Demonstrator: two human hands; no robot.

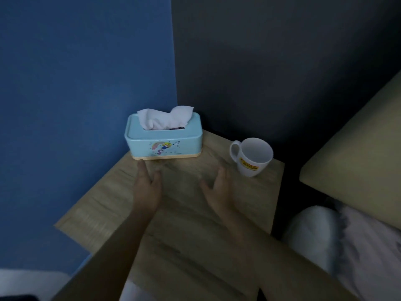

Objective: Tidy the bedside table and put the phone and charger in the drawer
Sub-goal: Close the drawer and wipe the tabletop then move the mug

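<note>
The light wooden bedside table [188, 231] fills the middle of the head view. A light blue tissue box [163, 139] with a white tissue sticking out stands at its back left corner. A white mug [251, 156] with a yellow label stands at the back right. My left hand [146, 187] hovers over the tabletop just in front of the tissue box, fingers apart, holding nothing. My right hand [217, 190] is beside it, left of the mug, also spread and holding nothing. No phone, charger or drawer is in view.
A blue wall [86, 83] runs along the table's left side and a dark wall [271, 72] behind it. A beige headboard [358, 153] and white bedding [347, 246] lie to the right. A dark object [17, 297] shows at the bottom left corner.
</note>
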